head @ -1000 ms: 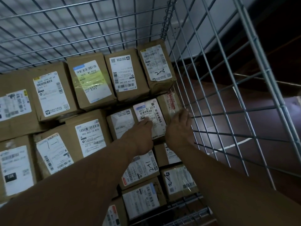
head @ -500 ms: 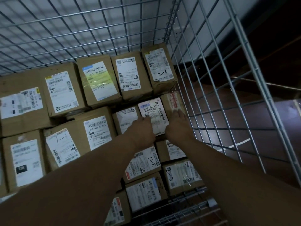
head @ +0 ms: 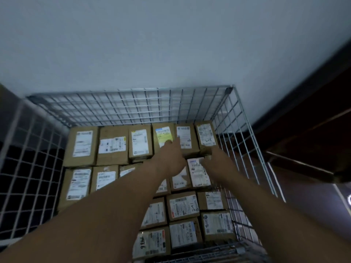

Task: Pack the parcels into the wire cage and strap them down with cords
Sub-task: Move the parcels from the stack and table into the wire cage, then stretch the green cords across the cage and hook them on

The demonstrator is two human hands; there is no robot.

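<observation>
A wire cage holds several brown cardboard parcels with white labels, packed in rows. My left hand reaches to the back row, its straight fingers lying between a yellow-labelled parcel and a white-labelled parcel. My right hand lies by the cage's right wall, fingertips touching a small brown parcel below the corner parcel. Another labelled parcel sits between my wrists. No cord is in view. The picture is blurred.
A pale wall rises behind the cage. Dark wooden furniture stands to the right, above a dark floor. The cage's left mesh side is close to another dark surface.
My view has pulled back and up, so the whole cage and the wall now show. My left hand moved from the small front parcels up to the back row.
</observation>
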